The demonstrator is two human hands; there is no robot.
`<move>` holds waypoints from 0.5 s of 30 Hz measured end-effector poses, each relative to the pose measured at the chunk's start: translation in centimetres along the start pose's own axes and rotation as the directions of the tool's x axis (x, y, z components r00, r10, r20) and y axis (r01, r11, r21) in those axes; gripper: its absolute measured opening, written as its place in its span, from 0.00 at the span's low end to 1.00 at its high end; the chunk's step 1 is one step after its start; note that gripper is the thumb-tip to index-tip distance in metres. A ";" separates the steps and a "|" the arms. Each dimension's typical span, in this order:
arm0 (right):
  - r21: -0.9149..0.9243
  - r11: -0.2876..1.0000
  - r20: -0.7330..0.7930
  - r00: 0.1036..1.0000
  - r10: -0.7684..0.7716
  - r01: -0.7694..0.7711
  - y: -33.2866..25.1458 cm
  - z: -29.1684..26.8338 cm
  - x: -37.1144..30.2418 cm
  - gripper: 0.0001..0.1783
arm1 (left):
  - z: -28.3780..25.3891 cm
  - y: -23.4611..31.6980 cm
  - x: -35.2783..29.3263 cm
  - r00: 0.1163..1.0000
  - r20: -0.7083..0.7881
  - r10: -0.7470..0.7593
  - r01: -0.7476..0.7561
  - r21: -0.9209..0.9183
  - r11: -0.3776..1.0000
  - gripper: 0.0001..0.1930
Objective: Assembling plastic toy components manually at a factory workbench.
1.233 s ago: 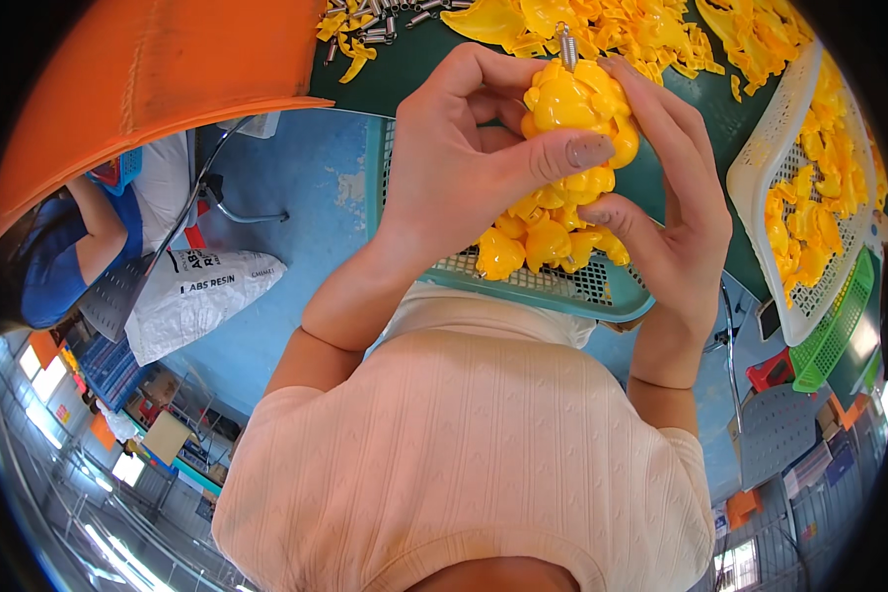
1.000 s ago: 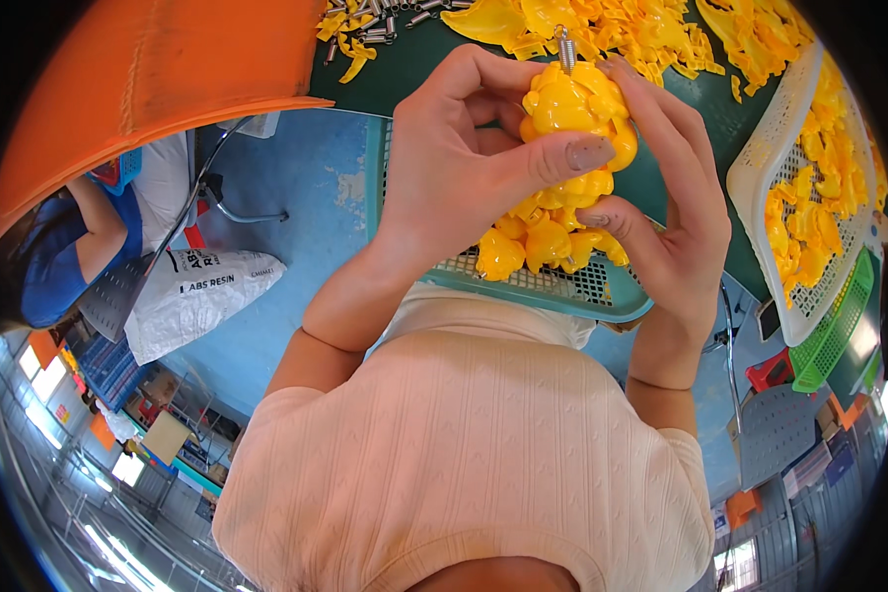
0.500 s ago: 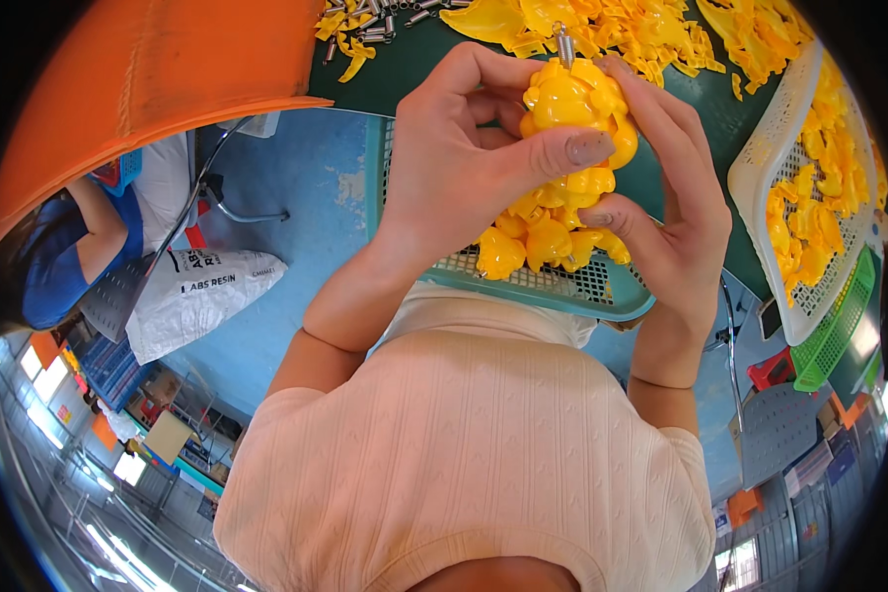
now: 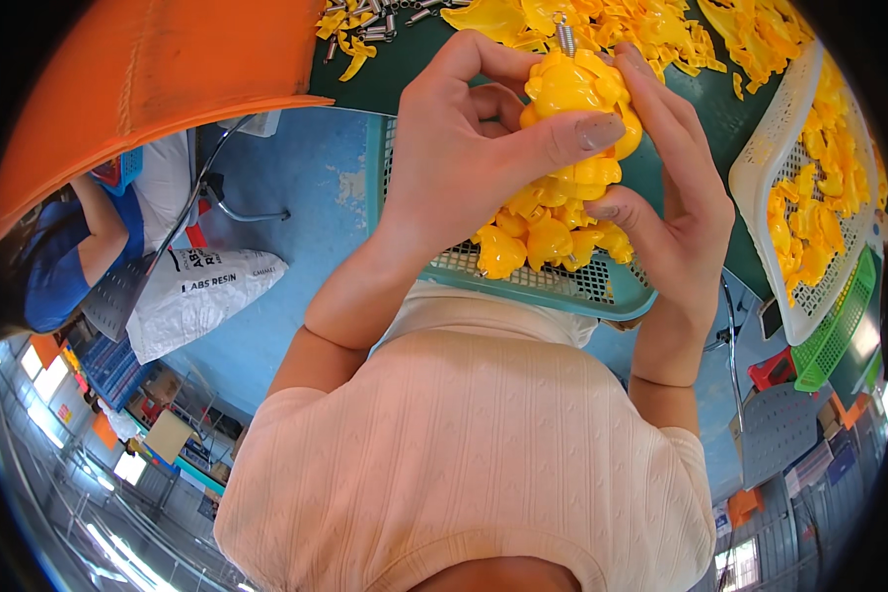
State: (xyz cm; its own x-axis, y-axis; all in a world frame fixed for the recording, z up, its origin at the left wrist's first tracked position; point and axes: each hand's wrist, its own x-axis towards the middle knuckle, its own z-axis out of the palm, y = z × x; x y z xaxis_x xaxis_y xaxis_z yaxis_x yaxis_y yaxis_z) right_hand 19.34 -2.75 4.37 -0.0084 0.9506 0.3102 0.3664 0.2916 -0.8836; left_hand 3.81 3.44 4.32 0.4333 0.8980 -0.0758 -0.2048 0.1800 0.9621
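Between my two hands is a glossy yellow plastic figure [image 4: 574, 84] with rounded, bumpy parts. A small metal spring [image 4: 566, 40] stands up from its top. My left hand [image 4: 464, 148] is closed on its left side, the thumb lying across the front. My right hand [image 4: 683, 197] grips it from the right, with fingers along the upper side and the thumb near the bottom. Just below lie more yellow plastic pieces [image 4: 548, 243] in a teal mesh basket [image 4: 553, 298]. The back of the figure is hidden.
Loose springs [image 4: 385, 18] and thin yellow plastic parts [image 4: 651, 44] lie on the dark green table [image 4: 365, 94]. At right a white basket [image 4: 755, 187] holds yellow parts, above a green basket [image 4: 834, 340]. Orange sheeting [image 4: 158, 89] hangs at left, near another person's arm [image 4: 99, 232].
Both hands have shifted the yellow figure slightly upward, and my left thumb sits a little higher and farther right on it. The surroundings look the same.
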 end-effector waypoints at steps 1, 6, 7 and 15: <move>0.001 1.000 0.001 1.000 0.000 0.000 0.0 -0.1 -0.1 0.41 | 0.0 0.0 0.0 1.000 0.019 -0.015 0.015 0.003 1.000 0.20; 0.150 0.983 0.000 0.994 0.106 -0.105 0.2 0.0 -0.5 0.42 | 0.1 -0.2 0.2 0.999 0.034 0.039 -0.039 0.008 0.999 0.21; 0.150 0.983 0.000 0.994 0.107 -0.106 0.3 0.0 -0.5 0.42 | 0.2 0.0 0.2 0.999 0.034 0.008 -0.008 0.004 1.000 0.21; 0.275 0.955 -0.037 0.991 0.130 -0.115 1.3 0.5 -0.9 0.40 | 0.1 0.7 0.3 0.989 0.013 -0.147 0.147 0.002 0.989 0.24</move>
State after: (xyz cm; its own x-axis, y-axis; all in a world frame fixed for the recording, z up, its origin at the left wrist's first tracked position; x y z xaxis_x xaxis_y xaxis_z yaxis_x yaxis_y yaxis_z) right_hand 19.39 -3.19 2.81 0.0737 0.9758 0.2060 0.0952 0.1987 -0.9754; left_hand 3.91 3.82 5.03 0.4704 0.8563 -0.2132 -0.1370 0.3096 0.9409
